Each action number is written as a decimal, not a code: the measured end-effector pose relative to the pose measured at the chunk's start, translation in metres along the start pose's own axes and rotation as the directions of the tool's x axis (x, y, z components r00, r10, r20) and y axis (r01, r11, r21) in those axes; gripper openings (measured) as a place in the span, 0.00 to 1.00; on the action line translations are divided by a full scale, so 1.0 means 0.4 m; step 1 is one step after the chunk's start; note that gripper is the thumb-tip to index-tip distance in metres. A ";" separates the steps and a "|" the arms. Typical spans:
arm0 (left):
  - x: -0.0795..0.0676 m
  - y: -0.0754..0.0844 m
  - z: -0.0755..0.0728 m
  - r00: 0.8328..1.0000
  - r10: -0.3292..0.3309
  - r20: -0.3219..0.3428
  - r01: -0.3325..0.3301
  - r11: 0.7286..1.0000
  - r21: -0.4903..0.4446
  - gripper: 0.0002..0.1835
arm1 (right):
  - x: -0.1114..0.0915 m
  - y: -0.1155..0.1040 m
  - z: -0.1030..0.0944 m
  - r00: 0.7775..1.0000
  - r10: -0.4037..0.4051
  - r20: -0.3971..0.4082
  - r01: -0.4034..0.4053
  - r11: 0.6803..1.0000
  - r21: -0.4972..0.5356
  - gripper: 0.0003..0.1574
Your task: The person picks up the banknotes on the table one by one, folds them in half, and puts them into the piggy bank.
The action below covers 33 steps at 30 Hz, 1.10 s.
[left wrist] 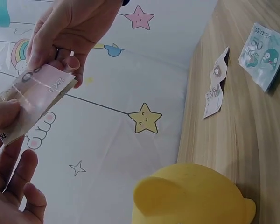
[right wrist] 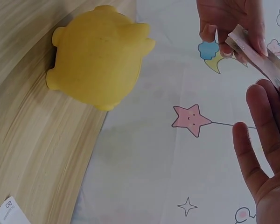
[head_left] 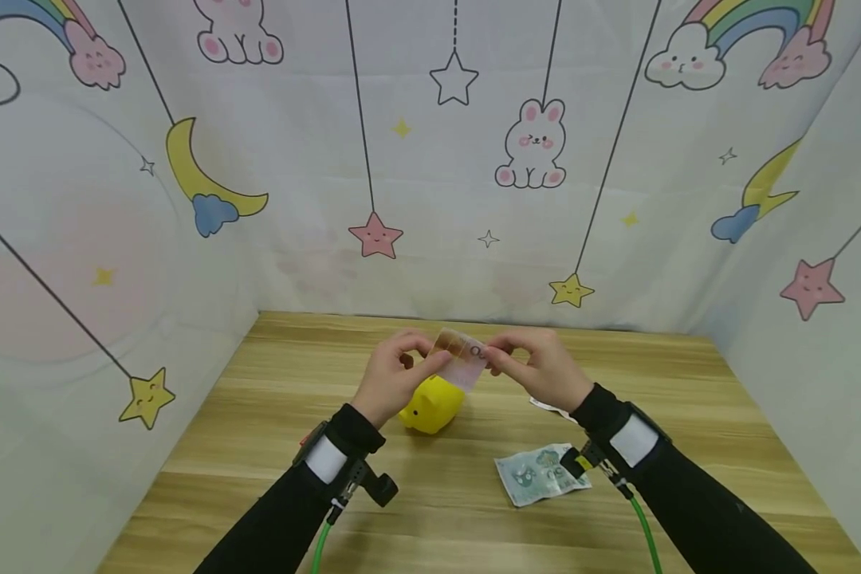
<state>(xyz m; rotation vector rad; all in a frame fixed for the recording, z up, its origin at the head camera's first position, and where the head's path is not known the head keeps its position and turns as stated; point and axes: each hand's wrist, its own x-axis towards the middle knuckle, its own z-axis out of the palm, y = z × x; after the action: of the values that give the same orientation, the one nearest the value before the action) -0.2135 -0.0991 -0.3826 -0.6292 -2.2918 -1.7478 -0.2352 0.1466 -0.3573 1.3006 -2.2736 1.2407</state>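
Note:
A folded pinkish-brown banknote [head_left: 462, 363] is held up between both hands, tilted, above the table. The left hand [head_left: 396, 373] pinches its left end between thumb and fingers. At the opposite end, the right hand [head_left: 543, 368] pinches a corner with thumb and forefinger. Folded layers show along the banknote's edge [right wrist: 257, 55] in the right wrist view. Just below and behind the note stands a yellow piggy bank [head_left: 431, 406], partly covered by it in the head view; its rounded body [right wrist: 98, 58] shows whole in the right wrist view.
A teal printed slip with cartoon figures [head_left: 534, 476] lies on the wooden table [head_left: 430, 518], near the right wrist. Farther back, a creased pale note [left wrist: 215, 86] lies partly hidden behind the right hand. White curtains with stars and rabbits [head_left: 473, 263] enclose the table's back and sides.

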 end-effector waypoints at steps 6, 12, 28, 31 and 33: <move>0.000 0.008 -0.002 1.000 0.018 -0.009 -0.017 0.999 0.048 0.08 | -0.003 0.002 -0.002 1.000 0.007 -0.002 -0.007 1.000 -0.009 0.07; 0.011 0.016 -0.015 1.000 0.012 -0.024 -0.010 0.996 0.084 0.10 | -0.007 0.010 -0.001 1.000 0.015 0.012 -0.015 1.000 0.011 0.08; 0.025 0.014 -0.001 0.991 0.103 -0.090 -0.091 0.987 0.130 0.07 | 0.000 0.006 -0.002 1.000 -0.010 -0.011 0.010 1.000 0.015 0.10; 0.018 -0.001 -0.005 0.999 0.037 -0.036 -0.032 0.992 0.122 0.10 | -0.002 0.006 -0.010 1.000 -0.003 -0.014 0.003 1.000 0.002 0.09; 0.012 -0.009 -0.005 1.000 0.005 0.001 -0.005 0.994 0.110 0.10 | -0.002 -0.001 -0.014 1.000 0.004 -0.021 -0.004 1.000 -0.003 0.08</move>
<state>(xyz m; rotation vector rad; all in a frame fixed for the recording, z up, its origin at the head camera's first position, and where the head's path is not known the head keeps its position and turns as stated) -0.2195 -0.1008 -0.3832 -0.6143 -2.3664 -1.6056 -0.2354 0.1514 -0.3540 1.2764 -2.2643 1.2456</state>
